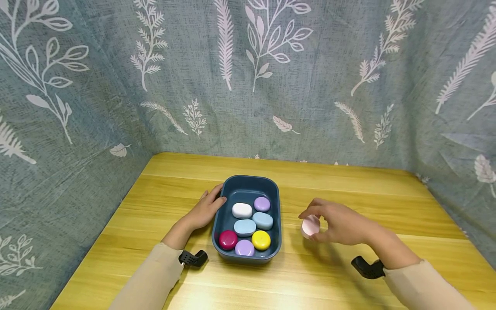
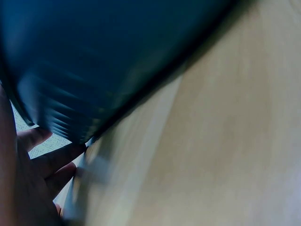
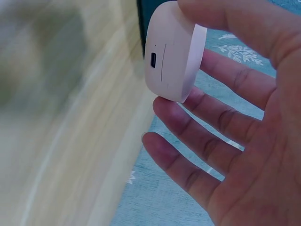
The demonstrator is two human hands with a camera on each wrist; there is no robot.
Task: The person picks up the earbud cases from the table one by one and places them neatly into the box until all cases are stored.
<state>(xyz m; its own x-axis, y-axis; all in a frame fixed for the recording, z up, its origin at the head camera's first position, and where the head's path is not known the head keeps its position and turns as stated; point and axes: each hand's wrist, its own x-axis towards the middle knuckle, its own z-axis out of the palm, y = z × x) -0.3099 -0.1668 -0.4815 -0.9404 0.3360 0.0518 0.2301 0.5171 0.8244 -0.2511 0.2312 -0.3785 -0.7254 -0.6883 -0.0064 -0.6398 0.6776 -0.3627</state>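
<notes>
A pale pink earphone charging case (image 1: pixel 311 226) is held between thumb and fingers of my right hand (image 1: pixel 342 223), to the right of a dark blue bin (image 1: pixel 276 202). In the right wrist view a small port shows on the case (image 3: pixel 169 56), and the lower fingers are spread. My left hand (image 1: pixel 203 211) holds the bin's left side, thumb over the rim and fingers against the outer wall. Rounded cases lie inside: white (image 1: pixel 242 210), two lilac (image 1: pixel 261 204), two light blue (image 1: pixel 245 227), dark red (image 1: pixel 228 240) and yellow (image 1: pixel 261 240).
The bin stands on a wood-grain table (image 1: pixel 321 275). Grey-green curtains (image 1: pixel 248 112) with white leaf prints hang behind the table and along both sides. Black wrist cameras (image 1: pixel 193 258) are worn on both wrists.
</notes>
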